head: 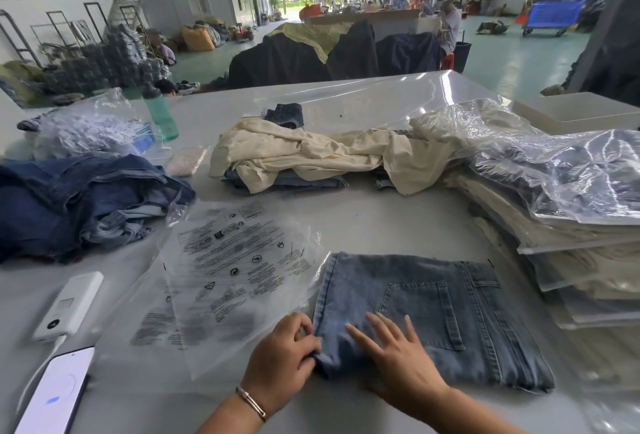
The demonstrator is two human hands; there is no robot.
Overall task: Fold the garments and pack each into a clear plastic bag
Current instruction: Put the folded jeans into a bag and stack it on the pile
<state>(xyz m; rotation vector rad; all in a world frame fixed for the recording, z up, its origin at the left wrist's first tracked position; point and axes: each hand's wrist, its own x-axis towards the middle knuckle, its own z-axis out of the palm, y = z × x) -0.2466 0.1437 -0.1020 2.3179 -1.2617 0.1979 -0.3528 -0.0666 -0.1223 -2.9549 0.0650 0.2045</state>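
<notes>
Denim in a faded light blue, a folded garment (436,315) lies flat on the grey table (398,222) in the lower centre of the frame, a back pocket facing up. At its lower left corner the left hand (282,361), a thin bracelet (251,404) at the wrist, has its fingers curled and pinches the corner of the denim. Just beside it, the right hand (394,355) rests on the fabric with its fingers straight and spread, pressing down and gripping nothing.

Left of the garment, touching its edge, lie clear plastic bags (228,281) printed with black warning text, loosely overlapped. Further left, at the lower left of the frame, a white power bank (69,305) sits near a phone (55,395) with a lit screen, a white cable running between them.

Above those, at mid left, is a heap of darker blue denim (76,198). In the middle of the table a crumpled cream garment (304,153) drapes over a low stack of folded denim. Along the right edge rises a tall stack of bagged garments (561,208), glossy with reflections. At the upper left of the table a green water bottle (160,114) stands upright beside a crinkled bundle of plastic (93,125).
</notes>
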